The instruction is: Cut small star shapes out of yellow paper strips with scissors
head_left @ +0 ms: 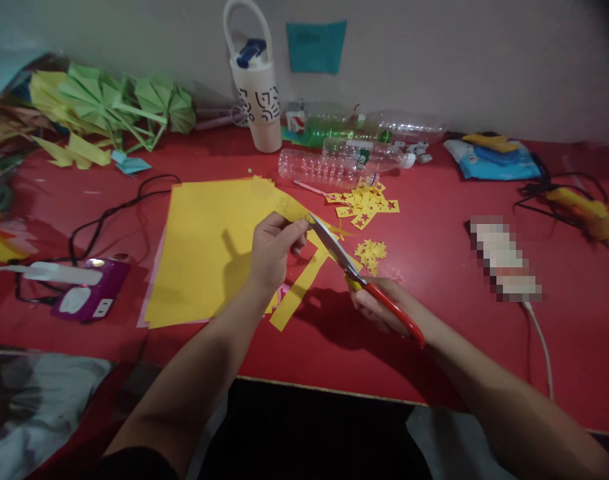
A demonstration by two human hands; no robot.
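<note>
My left hand (279, 247) pinches a yellow paper strip (287, 202) that has faint drawn outlines on it. In my right hand (377, 308) is a pair of scissors (337, 251) with red handles, its blades pointing up and left to the paper at my left fingertips. Whether the blades are parted there is too small to tell. Under and left of my left hand lies a stack of yellow paper sheets (199, 247). Another cut yellow strip (299, 290) rests below my hands. To the right sit small yellow paper stars (371, 255) and strips with star-shaped holes (364, 203).
Clear plastic bottles (309, 167) lie behind the paper, beside a white tumbler (259, 100). Folded green paper shapes (99, 100) fill the back left. A purple power socket (92, 293) with cables is at left. At right are a blurred-out phone (504, 260), a wipes packet (494, 163) and a yellow glue gun (579, 210).
</note>
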